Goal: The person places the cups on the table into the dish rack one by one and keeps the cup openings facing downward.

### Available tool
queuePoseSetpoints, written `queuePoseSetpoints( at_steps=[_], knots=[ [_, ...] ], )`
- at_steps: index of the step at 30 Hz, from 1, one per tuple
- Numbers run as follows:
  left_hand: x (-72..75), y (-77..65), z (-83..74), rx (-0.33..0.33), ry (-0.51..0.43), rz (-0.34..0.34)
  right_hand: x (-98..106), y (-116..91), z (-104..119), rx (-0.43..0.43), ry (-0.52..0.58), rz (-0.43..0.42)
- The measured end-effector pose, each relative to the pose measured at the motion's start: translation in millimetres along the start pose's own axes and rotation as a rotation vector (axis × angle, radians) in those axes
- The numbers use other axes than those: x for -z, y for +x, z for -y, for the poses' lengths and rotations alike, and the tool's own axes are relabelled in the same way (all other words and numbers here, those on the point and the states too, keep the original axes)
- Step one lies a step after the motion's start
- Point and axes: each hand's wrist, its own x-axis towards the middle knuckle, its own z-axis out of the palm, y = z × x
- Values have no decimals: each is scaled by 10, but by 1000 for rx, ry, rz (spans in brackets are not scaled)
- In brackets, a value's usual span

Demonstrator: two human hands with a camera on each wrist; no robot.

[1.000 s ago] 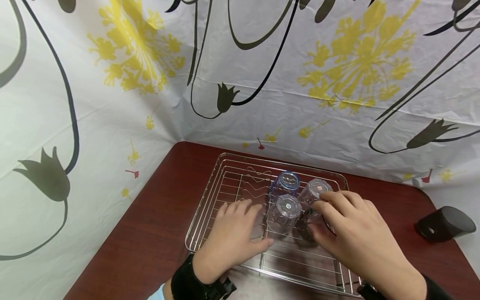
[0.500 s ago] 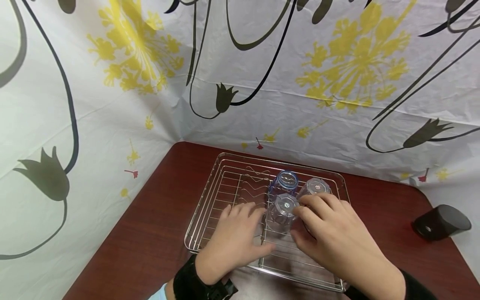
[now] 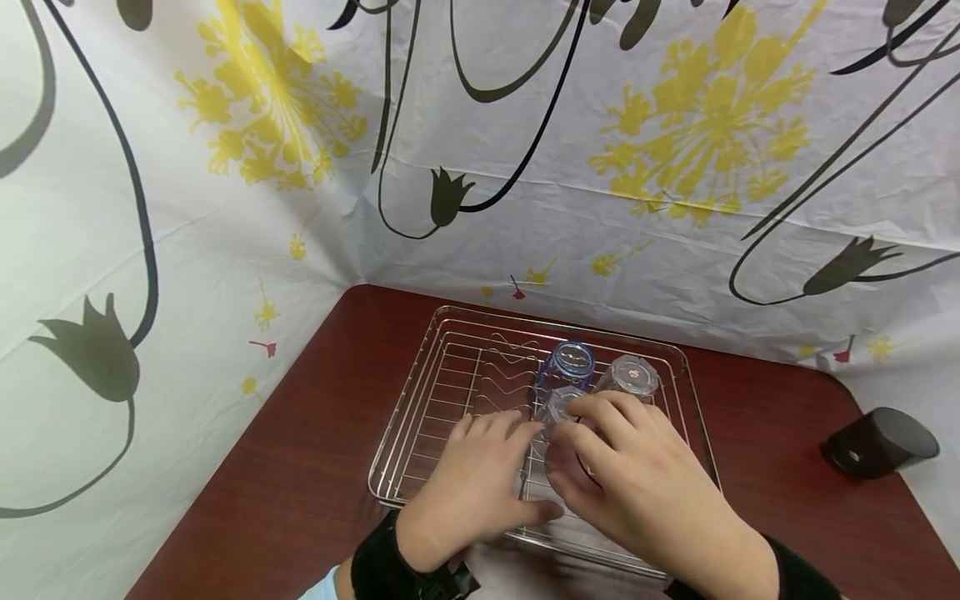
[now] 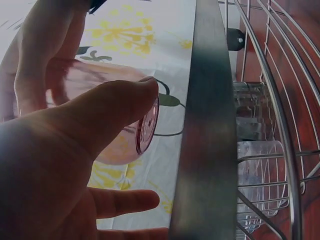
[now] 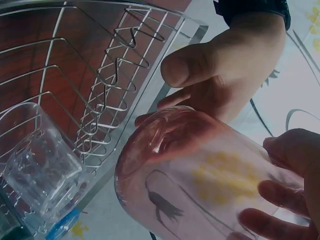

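My right hand (image 3: 645, 475) holds a pink see-through glass (image 5: 200, 175) by one end, lying sideways above the wire rack's near side in the wrist views; in the head view the hand hides most of it. My left hand (image 3: 480, 483), fingers spread and thumb out, is at the glass's other side. Its thumb (image 4: 120, 105) overlaps the glass in the left wrist view; whether it touches, I cannot tell. Upside down in the rack (image 3: 408, 417) stand a blue glass (image 3: 565, 367), a clear glass (image 3: 630, 377) and another clear glass (image 3: 557, 408) partly hidden by my right hand.
A black cylinder (image 3: 877, 443) lies on the dark red tabletop (image 3: 300, 442) at the right. Behind the table hangs a white flower-print sheet (image 3: 525, 142). A dark green glass (image 5: 11, 222) shows at the lower left of the right wrist view.
My right hand has moved left across the rack, over the nearer clear glass and close to my left hand. The left hand has shifted slightly right.
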Motion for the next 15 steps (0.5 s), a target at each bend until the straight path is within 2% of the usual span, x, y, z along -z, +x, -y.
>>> queuePoseSetpoints(
  at_steps=[9, 15],
  knots=[
    [-11, 6, -17, -44, 8, -34, -39, 20, 36, 54, 72, -11],
    [6, 4, 2, -82, -4, -84, -45, -3, 21, 62, 107, -9]
  ],
)
